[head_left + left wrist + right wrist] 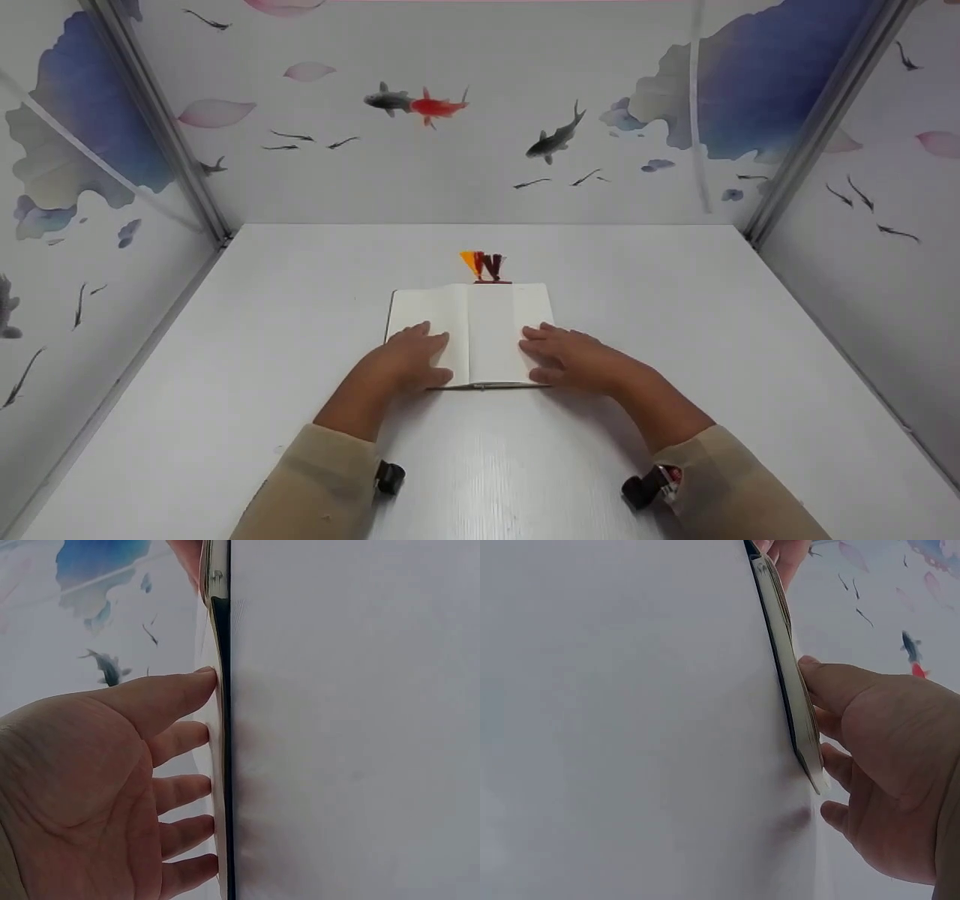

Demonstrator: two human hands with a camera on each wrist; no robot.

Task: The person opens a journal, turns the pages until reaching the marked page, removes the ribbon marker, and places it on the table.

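Note:
An open notebook point(491, 330) with blank cream pages and a dark cover lies flat on the white table. My left hand point(409, 356) rests on its left page, fingers spread and fairly straight. In the left wrist view the thumb and fingertips of that hand point(97, 787) touch the page. On the right page rests my right hand point(574, 358), its fingers extended near the outer edge. The right wrist view shows this hand point(889, 765) against the thicker block of pages point(791, 667); its lowest visible finger extends past the notebook's edge.
Just behind the notebook lies a small object with orange, red and dark red tassel-like pieces point(484, 264). Pale panels point(465, 172) printed with fish and petals enclose the white table point(300, 277) at the back and sides. Small black wrist cameras point(390, 478) hang below both sleeves.

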